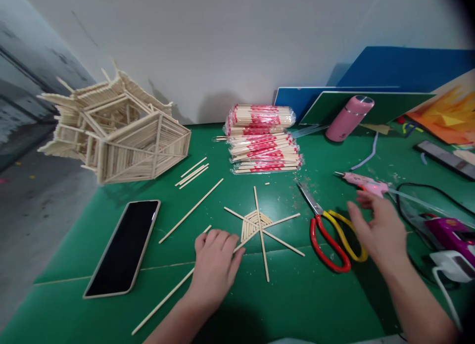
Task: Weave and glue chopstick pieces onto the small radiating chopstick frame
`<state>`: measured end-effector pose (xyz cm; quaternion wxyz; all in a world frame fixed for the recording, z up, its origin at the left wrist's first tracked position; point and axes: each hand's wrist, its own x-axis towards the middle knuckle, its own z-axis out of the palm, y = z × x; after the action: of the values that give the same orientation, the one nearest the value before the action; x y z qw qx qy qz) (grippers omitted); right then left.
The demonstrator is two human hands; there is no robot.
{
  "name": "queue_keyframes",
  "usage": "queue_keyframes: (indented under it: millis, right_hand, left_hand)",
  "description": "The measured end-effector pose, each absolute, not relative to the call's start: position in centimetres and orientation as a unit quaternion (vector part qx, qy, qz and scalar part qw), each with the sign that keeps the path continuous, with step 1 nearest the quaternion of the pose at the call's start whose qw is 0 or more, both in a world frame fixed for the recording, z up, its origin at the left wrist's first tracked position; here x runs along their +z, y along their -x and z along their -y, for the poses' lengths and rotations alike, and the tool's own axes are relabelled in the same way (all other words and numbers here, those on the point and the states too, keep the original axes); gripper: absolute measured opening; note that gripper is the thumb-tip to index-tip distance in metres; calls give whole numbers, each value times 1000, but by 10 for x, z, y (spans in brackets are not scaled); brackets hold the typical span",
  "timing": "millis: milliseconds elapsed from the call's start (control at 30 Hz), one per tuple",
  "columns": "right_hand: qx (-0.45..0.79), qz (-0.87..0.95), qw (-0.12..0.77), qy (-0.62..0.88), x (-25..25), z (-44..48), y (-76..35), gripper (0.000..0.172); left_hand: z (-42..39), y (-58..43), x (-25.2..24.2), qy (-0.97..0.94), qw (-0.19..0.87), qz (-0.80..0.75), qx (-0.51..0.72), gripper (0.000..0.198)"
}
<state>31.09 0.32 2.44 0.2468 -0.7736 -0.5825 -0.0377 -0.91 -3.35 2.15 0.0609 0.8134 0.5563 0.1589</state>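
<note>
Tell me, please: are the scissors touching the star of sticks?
Apart. The head view shows green table between the scissors and the nearest stick tips of the star.

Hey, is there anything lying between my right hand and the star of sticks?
Yes, the scissors: their red and yellow handles lie between your right hand and the star of sticks, with the blades pointing away from you.

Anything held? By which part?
Left hand: star-shaped stick frame, apparently by the end of its near-left spoke. Right hand: open by the glue gun, apparently holding nothing.
</note>
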Motion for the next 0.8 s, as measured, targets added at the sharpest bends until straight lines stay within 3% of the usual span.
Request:
queue_keyframes:
  millis: [200, 367, 433, 567, 667, 800]
  right_hand:
    - [142, 684, 337, 632, 26, 27, -228, 24]
    - [269, 728, 360, 518, 36, 28, -181, 22]
    - [306, 729, 372, 486, 44, 28, -168, 28]
    - [453, 717, 367, 382, 60, 40, -148, 55]
    - [596, 627, 369, 339, 63, 49, -135, 41]
    - [564, 540, 436, 448, 54, 50, -129, 20]
  left_hand:
    - [49, 17, 40, -765, 55, -553, 324, 4]
    - [53, 23, 54, -713, 106, -582, 377, 6]
    - [53, 27, 62, -679, 133, -598, 405, 5]
    - [61, 26, 78, -703, 197, -554, 399, 8]
    - [69, 17, 83, -672, 305, -550, 391, 24]
    - [75, 2, 72, -486, 521, -549, 437, 31]
